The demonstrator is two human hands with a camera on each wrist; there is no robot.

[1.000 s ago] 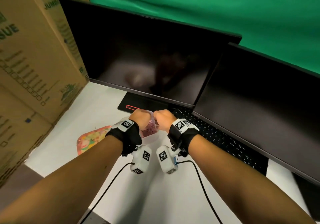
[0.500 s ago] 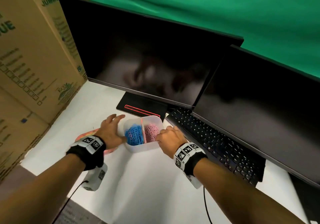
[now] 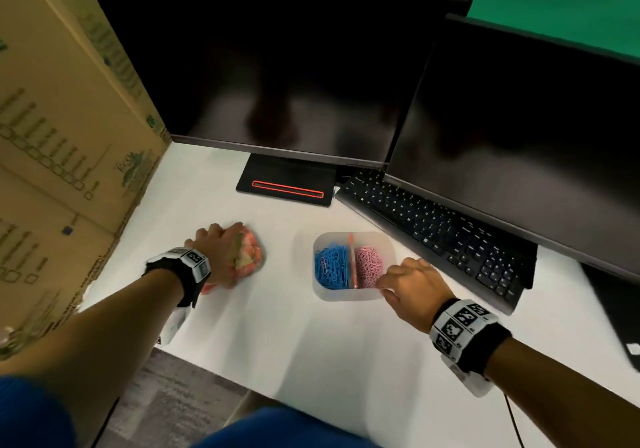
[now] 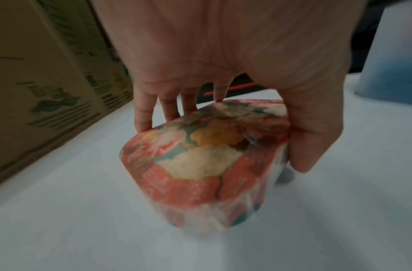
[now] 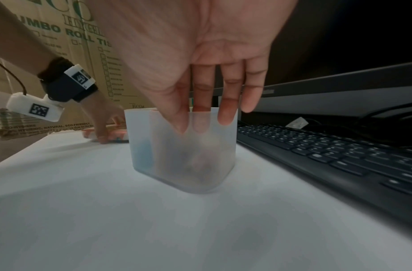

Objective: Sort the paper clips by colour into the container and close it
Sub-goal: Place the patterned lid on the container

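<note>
- Container (image 3: 349, 293) open on white worktop (image 3: 294, 336), just before keyboard (image 3: 440, 236); blue clips (image 3: 330, 267) in left half, pink clips (image 3: 369, 264) in right half, pink divider (image 3: 352, 260) between.
- Right hand (image 3: 410, 286) at container's near right corner, thumb and forefinger pinching the rim; in right wrist view, fingertips (image 5: 226, 117) seen through the frosted wall (image 5: 184, 165).
- Left hand (image 3: 221, 257) well apart to the left, grip curled over patterned lid (image 4: 200, 159): thumb at one edge, fingers (image 4: 143, 117) at the far edge.
- Lid flat on worktop or tilted: cannot tell, left wrist view blurred.
- Two dark monitors (image 3: 277, 77) behind, right one overhanging the keyboard; black stand (image 3: 287, 181) with red strip between lid and screens.
- Cardboard boxes (image 3: 65, 136) walling the left side, close to the lid.
- Green backdrop (image 3: 554, 0) at the rear; grey floor (image 3: 173, 399) below worktop edge.
- Marker bands and white camera units on both wrists; cable trailing from the right.
- Lid mostly hidden under left hand in head view; clips only a blur of colour through the wall in right wrist view.
</note>
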